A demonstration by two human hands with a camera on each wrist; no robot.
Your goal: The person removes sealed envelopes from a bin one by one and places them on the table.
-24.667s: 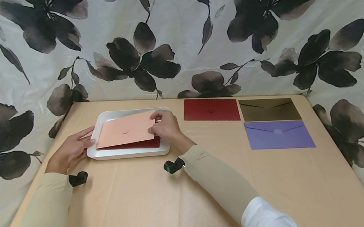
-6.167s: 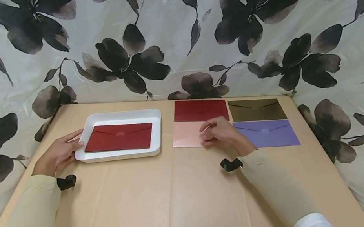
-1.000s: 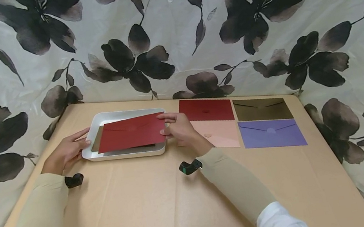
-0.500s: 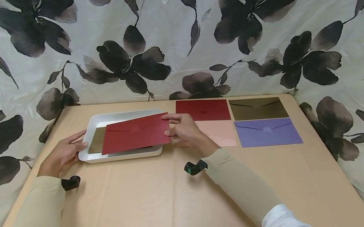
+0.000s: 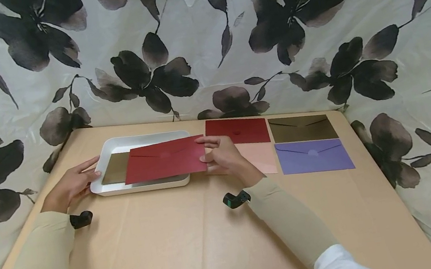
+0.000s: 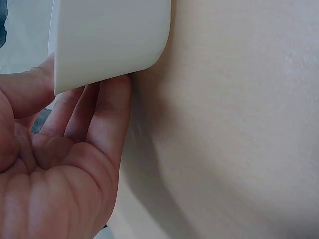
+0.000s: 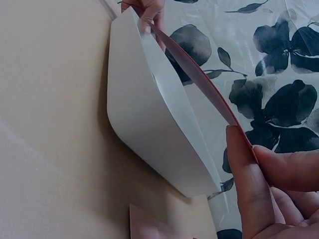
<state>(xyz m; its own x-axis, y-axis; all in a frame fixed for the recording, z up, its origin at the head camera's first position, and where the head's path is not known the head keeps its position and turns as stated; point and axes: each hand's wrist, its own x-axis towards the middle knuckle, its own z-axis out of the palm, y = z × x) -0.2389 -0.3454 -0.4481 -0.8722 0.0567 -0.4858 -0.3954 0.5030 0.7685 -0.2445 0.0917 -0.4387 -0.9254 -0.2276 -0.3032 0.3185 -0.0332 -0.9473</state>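
My right hand (image 5: 226, 161) pinches a red envelope (image 5: 164, 160) by its right edge. It is raised above the white tray (image 5: 136, 140) and partly overhangs the tray's right side. The right wrist view shows the envelope (image 7: 199, 74) slightly bowed, clear of the tray's rim, between thumb and finger. Inside the tray lies a gold envelope (image 5: 116, 167), its right part hidden under the red one. My left hand (image 5: 71, 188) grips the tray's left end. In the left wrist view the thumb lies at the rim of the tray (image 6: 109, 40) and the fingers bend against its outer wall.
Right of the tray, envelopes lie on the tan tabletop (image 5: 154, 257): red (image 5: 236, 130), pink (image 5: 259, 156) partly behind my right hand, gold (image 5: 303, 130) and purple (image 5: 314, 159). A floral cloth (image 5: 196, 15) hangs behind the table.
The pink envelope, earlier held over the tray, lies on the table below the other red one. The tray's red envelope is lifted and slides rightward, uncovering more gold envelope. The left hand keeps its place.
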